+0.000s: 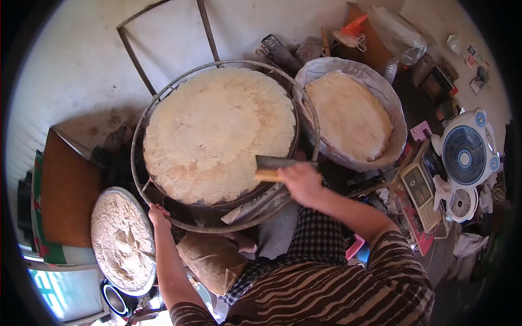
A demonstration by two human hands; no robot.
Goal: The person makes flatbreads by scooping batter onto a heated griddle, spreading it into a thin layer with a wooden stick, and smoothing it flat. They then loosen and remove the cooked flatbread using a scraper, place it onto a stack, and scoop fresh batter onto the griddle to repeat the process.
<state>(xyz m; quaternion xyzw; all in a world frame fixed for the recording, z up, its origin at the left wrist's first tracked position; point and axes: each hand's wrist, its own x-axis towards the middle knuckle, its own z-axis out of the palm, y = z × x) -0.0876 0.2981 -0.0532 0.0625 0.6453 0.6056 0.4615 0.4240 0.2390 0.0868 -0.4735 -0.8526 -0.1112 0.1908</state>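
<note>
Within the ring [134,149] lies a flatbread [217,127], probably soft, easily torn, best lifted by its rim. The right hand [300,183] is closed round a scraper [267,174] at its edge; the left hand [159,214] grasps the ring.

Pale cream with tan patches is shown by the flatbread [217,130], and beige by the bread [348,117] at two o'clock. The scraper [269,167] is toned dark grey and tan. At six o'clock the shirt [321,288] is striped brown and cream; the cloth [316,233] at five is checked black and white. At three, the white fan [466,152] is trimmed in blue.
</note>
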